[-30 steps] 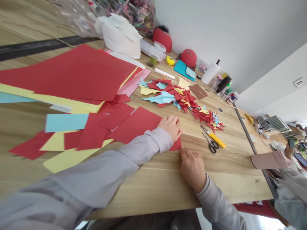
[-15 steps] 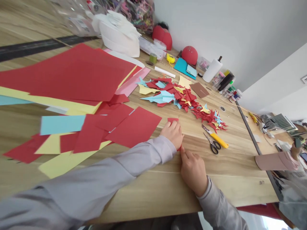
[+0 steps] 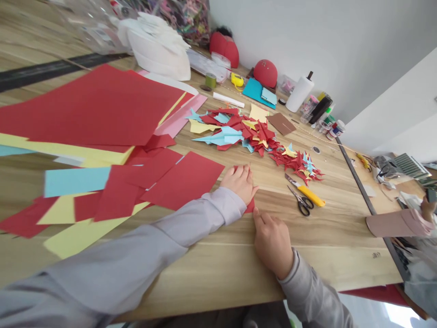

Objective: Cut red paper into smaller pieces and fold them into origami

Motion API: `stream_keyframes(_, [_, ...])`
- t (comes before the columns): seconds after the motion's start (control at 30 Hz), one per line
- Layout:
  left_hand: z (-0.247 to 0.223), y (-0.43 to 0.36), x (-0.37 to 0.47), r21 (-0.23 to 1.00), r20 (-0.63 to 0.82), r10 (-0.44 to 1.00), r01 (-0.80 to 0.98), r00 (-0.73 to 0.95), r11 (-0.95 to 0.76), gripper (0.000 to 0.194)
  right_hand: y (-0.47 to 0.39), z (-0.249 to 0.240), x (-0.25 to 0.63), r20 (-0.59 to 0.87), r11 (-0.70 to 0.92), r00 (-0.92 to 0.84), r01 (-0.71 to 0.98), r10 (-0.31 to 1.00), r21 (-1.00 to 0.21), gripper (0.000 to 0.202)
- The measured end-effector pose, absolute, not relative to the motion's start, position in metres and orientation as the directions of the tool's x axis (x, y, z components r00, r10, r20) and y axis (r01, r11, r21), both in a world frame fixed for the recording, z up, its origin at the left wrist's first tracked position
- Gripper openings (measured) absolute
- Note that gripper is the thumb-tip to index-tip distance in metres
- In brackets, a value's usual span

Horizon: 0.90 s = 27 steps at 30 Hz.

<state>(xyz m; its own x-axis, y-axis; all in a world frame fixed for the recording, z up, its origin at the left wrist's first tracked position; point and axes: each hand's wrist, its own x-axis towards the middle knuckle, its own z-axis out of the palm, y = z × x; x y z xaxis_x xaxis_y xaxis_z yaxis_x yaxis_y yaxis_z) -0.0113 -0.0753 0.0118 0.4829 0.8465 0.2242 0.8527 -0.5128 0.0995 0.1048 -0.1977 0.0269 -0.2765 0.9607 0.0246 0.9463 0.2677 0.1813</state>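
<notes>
My left hand (image 3: 238, 183) lies flat on a small piece of red paper (image 3: 251, 207), fingers stretched out and thumb pointing right. Most of that paper is hidden beneath the palm; its lower corner shows. At this corner my right hand (image 3: 273, 246) is closed, with thumb and forefinger pinching the paper's edge against the table. Just left of my left hand is a spread of cut red sheets (image 3: 187, 180). Beyond both hands stretches a pile of folded red, yellow and blue paper pieces (image 3: 262, 136).
Right of my hands lie black-handled scissors (image 3: 303, 204) and a yellow utility knife (image 3: 310, 196). Large red sheets (image 3: 92, 109) cover the left side. A pink cylinder (image 3: 396, 223) stands near the right edge, with a person's hand (image 3: 427, 209) beside it. Bottles (image 3: 321, 109) line the wall.
My left hand has spread flatter, its thumb now reaching out to the right, and more of the paper's lower corner shows. My right hand stays at the paper's edge. The view has shifted slightly.
</notes>
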Motion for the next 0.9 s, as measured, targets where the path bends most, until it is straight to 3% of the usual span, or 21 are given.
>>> stream_keyframes(0.5, [0.015,-0.072,-0.014,0.145,0.225,0.857,0.853,0.464,-0.5,0.058,-0.195,0.023,0.101,0.015,0.198,-0.203,0.966,0.979,0.164,0.051])
stream_keyframes(0.9, [0.01,-0.056,-0.016,0.161,0.312,0.846,0.853,0.433,-0.496,0.042,-0.196,0.024,0.098,-0.009,0.196,-0.199,0.956,0.98,0.219,0.052])
